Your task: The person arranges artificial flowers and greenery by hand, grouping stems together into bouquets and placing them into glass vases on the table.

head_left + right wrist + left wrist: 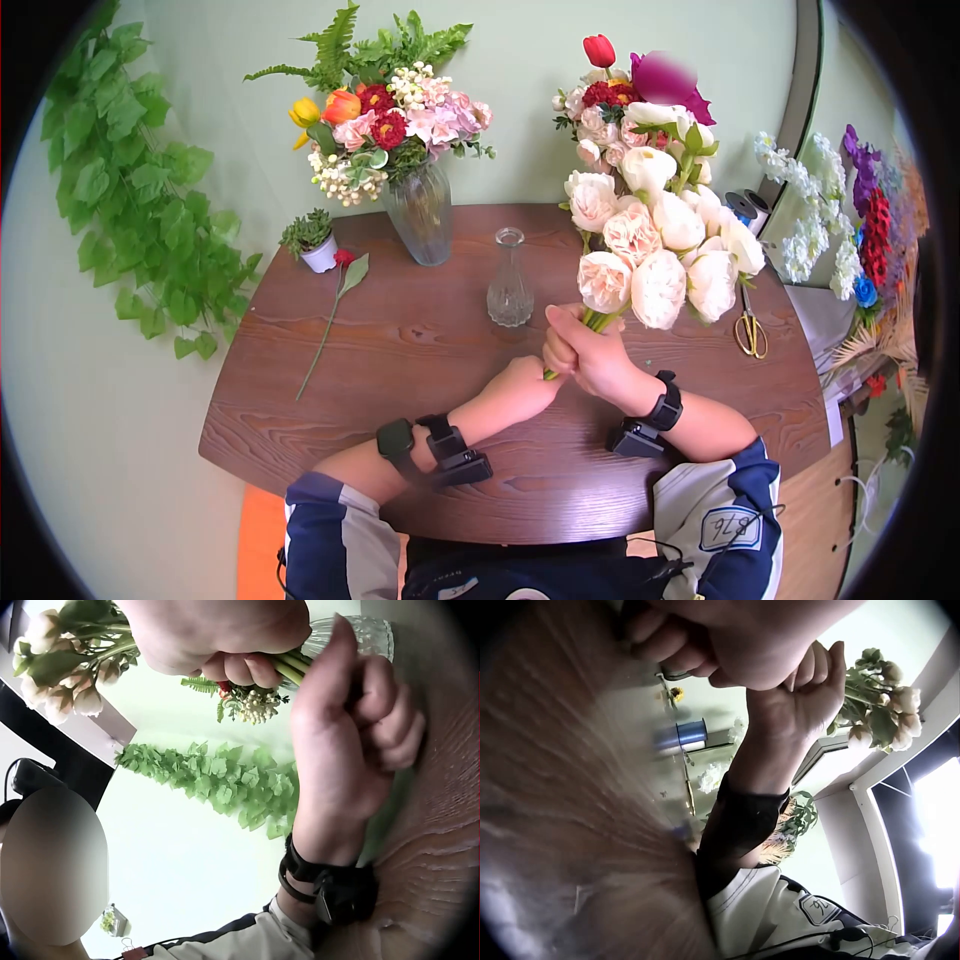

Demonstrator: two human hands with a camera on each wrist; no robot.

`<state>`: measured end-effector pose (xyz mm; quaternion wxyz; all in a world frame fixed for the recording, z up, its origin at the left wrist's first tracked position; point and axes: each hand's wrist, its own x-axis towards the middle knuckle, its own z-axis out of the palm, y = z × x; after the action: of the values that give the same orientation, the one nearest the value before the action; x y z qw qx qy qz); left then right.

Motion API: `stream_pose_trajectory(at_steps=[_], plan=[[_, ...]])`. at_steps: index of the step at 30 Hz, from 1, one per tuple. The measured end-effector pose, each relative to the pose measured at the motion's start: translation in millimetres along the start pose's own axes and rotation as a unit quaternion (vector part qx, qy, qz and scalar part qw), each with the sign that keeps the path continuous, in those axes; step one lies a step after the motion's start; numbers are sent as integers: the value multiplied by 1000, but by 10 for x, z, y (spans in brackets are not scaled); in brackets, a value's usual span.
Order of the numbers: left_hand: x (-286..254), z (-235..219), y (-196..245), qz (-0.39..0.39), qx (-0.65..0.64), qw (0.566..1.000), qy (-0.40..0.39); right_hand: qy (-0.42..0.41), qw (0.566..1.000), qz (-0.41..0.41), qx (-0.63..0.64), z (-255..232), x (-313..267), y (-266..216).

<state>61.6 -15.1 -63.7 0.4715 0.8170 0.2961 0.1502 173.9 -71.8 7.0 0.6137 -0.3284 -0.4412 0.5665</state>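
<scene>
A bouquet of cream and pale pink flowers is gripped round its green stems by my right hand, blooms tilted up and away. Just below, my left hand touches the lower stem ends, its fingers curled. In the right wrist view the stems run from under the right hand to the thumb and curled fingers of the left hand. The left wrist view has the left hand partly covering the right hand. A clear glass vase stands beyond the hands.
At the back left stand a tall vase of mixed flowers and a small potted plant. A single red flower lies at the left. Gold-handled scissors and ribbon spools are at the right, with more flowers behind the bouquet.
</scene>
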Motion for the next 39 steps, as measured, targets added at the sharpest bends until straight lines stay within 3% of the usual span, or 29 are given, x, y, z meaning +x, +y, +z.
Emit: stream_pose_trajectory(at_steps=[9, 11, 12, 14, 17, 30, 32, 39], plan=[[-67, -78, 118, 2, 73, 997, -22, 13, 999, 18, -41, 6, 15, 39], [-151, -127, 243, -25, 194, 981, 11, 36, 997, 43, -44, -50, 15, 152], [-182, -148, 280, -25, 193, 981, 11, 20, 995, 40, -89, -81, 19, 174], [-225, -176, 316, 5, 229, 973, 32, -7, 997, 48, -52, -91, 26, 169], [-234, -150, 269, -18, 292, 956, 13, 13, 998, 60, -31, 28, 10, 17], [-308, -116, 314, -40, 363, 931, 16, 15, 997, 63, -37, -45, -9, 185], [-306, -90, 319, -56, 385, 921, 34, -21, 995, 20, -100, -109, -1, 267], [-272, -117, 298, -17, 386, 920, 64, 1, 999, 35, -20, 16, 6, 13]])
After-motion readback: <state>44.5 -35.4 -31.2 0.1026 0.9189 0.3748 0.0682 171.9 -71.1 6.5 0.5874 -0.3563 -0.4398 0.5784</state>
